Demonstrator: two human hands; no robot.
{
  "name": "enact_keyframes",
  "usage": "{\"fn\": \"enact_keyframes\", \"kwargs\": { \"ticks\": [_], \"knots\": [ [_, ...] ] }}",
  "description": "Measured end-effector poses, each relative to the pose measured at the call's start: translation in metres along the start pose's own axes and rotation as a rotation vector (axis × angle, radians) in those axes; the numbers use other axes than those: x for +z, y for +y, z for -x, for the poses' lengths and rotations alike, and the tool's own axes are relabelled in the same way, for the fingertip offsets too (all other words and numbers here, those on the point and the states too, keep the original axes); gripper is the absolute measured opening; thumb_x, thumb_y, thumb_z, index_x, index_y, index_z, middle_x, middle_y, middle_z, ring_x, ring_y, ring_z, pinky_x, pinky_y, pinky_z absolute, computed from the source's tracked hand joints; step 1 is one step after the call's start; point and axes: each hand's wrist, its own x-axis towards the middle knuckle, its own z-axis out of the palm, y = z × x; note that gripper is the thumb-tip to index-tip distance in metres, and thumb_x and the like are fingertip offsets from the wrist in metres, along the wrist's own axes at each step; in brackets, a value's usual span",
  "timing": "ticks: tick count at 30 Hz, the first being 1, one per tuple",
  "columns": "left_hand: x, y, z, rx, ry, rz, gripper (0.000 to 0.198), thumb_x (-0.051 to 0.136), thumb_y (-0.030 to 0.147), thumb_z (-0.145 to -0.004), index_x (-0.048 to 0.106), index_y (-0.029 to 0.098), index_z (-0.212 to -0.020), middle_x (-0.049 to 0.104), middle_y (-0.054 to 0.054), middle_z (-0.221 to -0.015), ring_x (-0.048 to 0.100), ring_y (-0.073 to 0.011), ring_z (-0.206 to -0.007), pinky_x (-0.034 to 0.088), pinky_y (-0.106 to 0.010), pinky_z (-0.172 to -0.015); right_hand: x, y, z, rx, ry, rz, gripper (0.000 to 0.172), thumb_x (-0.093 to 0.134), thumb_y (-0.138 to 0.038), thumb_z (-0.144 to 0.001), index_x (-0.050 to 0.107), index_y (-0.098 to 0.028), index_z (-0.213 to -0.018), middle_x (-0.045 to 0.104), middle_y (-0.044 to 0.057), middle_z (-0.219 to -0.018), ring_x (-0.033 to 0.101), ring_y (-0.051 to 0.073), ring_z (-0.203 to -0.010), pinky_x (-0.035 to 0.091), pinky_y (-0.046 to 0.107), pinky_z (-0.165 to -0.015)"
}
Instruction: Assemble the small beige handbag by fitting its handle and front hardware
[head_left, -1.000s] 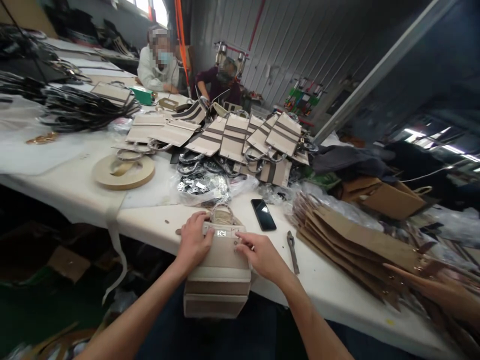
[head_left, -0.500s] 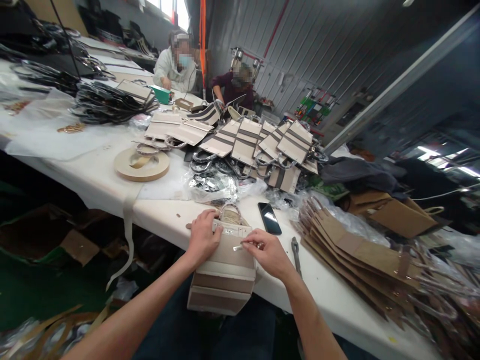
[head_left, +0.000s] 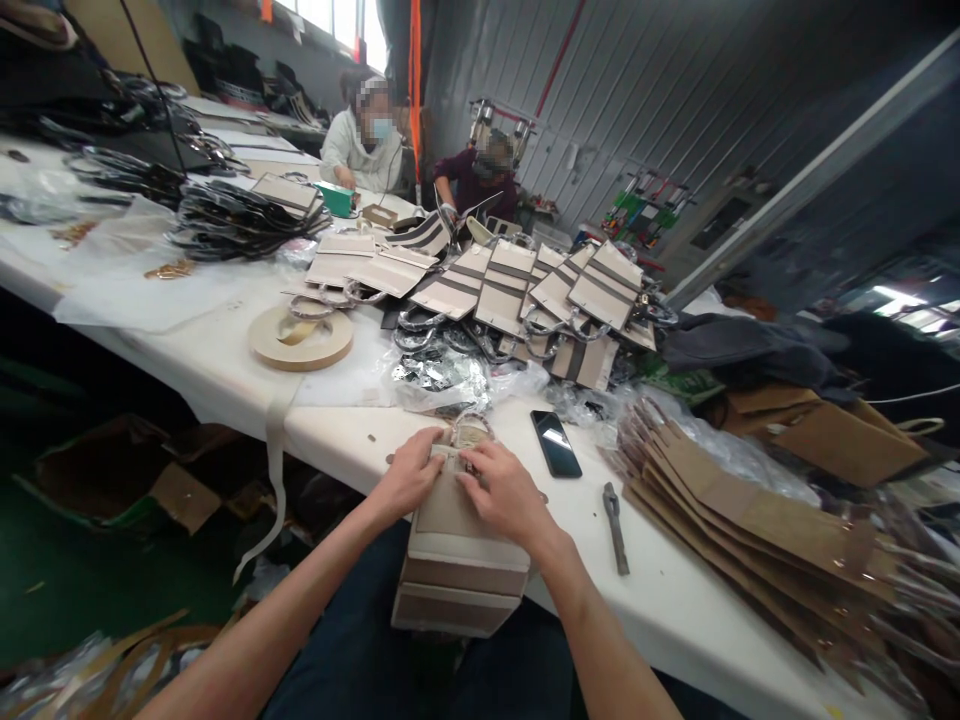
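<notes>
A beige and taupe handbag (head_left: pixel 461 582) leans between my lap and the table edge, its top toward the table. Its plastic-wrapped handle (head_left: pixel 472 424) stands up beyond my fingers. My left hand (head_left: pixel 412 468) is closed on the left end of the bag's top edge. My right hand (head_left: pixel 506 492) has its fingers pinched together at the middle of that edge, over the metal fitting there. The small shiny metal strip it held a moment ago is mostly hidden under the fingertips.
A phone (head_left: pixel 556 444) and a metal hand tool (head_left: pixel 615 528) lie to the right, before stacked brown bag pieces (head_left: pixel 739 520). A tape roll (head_left: pixel 300 352) sits left, its end hanging down. Striped bag panels (head_left: pixel 499 285) are heaped behind. Two people sit across the table.
My right hand has moved with the metal strip from above the bag's front up to its top edge, closer to my left hand. The whole view has shifted slightly.
</notes>
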Motion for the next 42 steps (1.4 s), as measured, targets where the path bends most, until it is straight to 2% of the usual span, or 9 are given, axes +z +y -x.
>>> {"fn": "enact_keyframes", "kwargs": {
  "ticks": [3, 6, 13, 17, 21, 26, 32, 42],
  "knots": [
    [-0.006, -0.002, 0.007, -0.012, -0.033, 0.071, 0.055, 0.058, 0.036, -0.105, 0.058, 0.019, -0.157, 0.064, -0.017, -0.162, 0.06, -0.0331, -0.152, 0.043, -0.056, -0.133, 0.009, 0.001, -0.007, -0.016, -0.023, 0.026, 0.027, 0.081, -0.028, -0.101, 0.077, -0.027, -0.128, 0.074, 0.009, -0.119, 0.069, 0.029, -0.112, 0.058, 0.046, -0.1],
    [-0.01, -0.002, 0.011, 0.022, -0.036, 0.118, 0.052, 0.061, 0.04, -0.106, 0.062, 0.02, -0.154, 0.064, -0.015, -0.163, 0.058, -0.0326, -0.155, 0.041, -0.054, -0.135, 0.015, 0.001, -0.014, -0.023, -0.02, 0.025, 0.021, 0.077, -0.028, -0.104, 0.077, -0.026, -0.125, 0.074, 0.009, -0.117, 0.07, 0.029, -0.109, 0.058, 0.046, -0.098],
    [-0.013, 0.001, 0.009, 0.082, -0.012, 0.141, 0.039, 0.058, 0.036, -0.109, 0.073, 0.021, -0.142, 0.066, -0.014, -0.161, 0.06, -0.0305, -0.153, 0.04, -0.052, -0.136, 0.018, 0.001, -0.018, -0.069, -0.031, -0.04, 0.026, 0.077, -0.028, -0.104, 0.076, -0.027, -0.13, 0.075, 0.009, -0.121, 0.071, 0.03, -0.112, 0.059, 0.046, -0.098],
    [-0.019, -0.003, 0.002, 0.071, -0.076, 0.145, 0.036, 0.06, 0.036, -0.108, 0.078, 0.021, -0.135, 0.066, -0.016, -0.161, 0.059, -0.0324, -0.153, 0.041, -0.055, -0.136, 0.022, -0.004, -0.019, -0.082, 0.003, -0.045, 0.024, 0.071, -0.027, -0.107, 0.075, -0.027, -0.13, 0.075, 0.01, -0.121, 0.07, 0.031, -0.114, 0.058, 0.047, -0.1],
    [-0.028, -0.007, -0.005, 0.089, -0.142, 0.141, 0.039, 0.061, 0.036, -0.107, 0.076, 0.02, -0.139, 0.066, -0.016, -0.161, 0.059, -0.0326, -0.154, 0.041, -0.055, -0.136, 0.026, -0.006, -0.023, -0.097, -0.02, -0.012, 0.018, 0.066, -0.022, -0.108, 0.074, -0.024, -0.125, 0.073, 0.011, -0.12, 0.068, 0.03, -0.113, 0.057, 0.046, -0.099],
    [-0.029, -0.004, -0.006, 0.106, -0.14, 0.109, 0.036, 0.06, 0.036, -0.108, 0.077, 0.022, -0.137, 0.071, -0.013, -0.156, 0.063, -0.0309, -0.149, 0.044, -0.052, -0.134, 0.028, -0.007, -0.027, -0.082, -0.05, 0.038, 0.013, 0.061, -0.02, -0.11, 0.072, -0.023, -0.117, 0.07, 0.011, -0.117, 0.066, 0.03, -0.11, 0.056, 0.046, -0.097],
    [-0.024, -0.003, 0.003, 0.12, -0.124, 0.074, 0.04, 0.053, 0.038, -0.113, 0.072, 0.023, -0.145, 0.063, -0.013, -0.165, 0.055, -0.0306, -0.158, 0.038, -0.053, -0.139, 0.031, -0.011, -0.027, -0.075, -0.044, 0.046, 0.016, 0.059, -0.02, -0.11, 0.072, -0.023, -0.119, 0.071, 0.012, -0.118, 0.065, 0.031, -0.112, 0.055, 0.048, -0.099],
    [-0.029, -0.003, 0.001, 0.148, -0.155, 0.099, 0.037, 0.056, 0.03, -0.11, 0.074, 0.022, -0.142, 0.064, -0.014, -0.164, 0.057, -0.0301, -0.156, 0.04, -0.051, -0.137, 0.037, -0.012, -0.024, -0.076, -0.011, 0.013, 0.019, 0.056, -0.021, -0.112, 0.075, -0.023, -0.118, 0.072, 0.012, -0.115, 0.067, 0.031, -0.11, 0.056, 0.047, -0.097]
  ]
}}
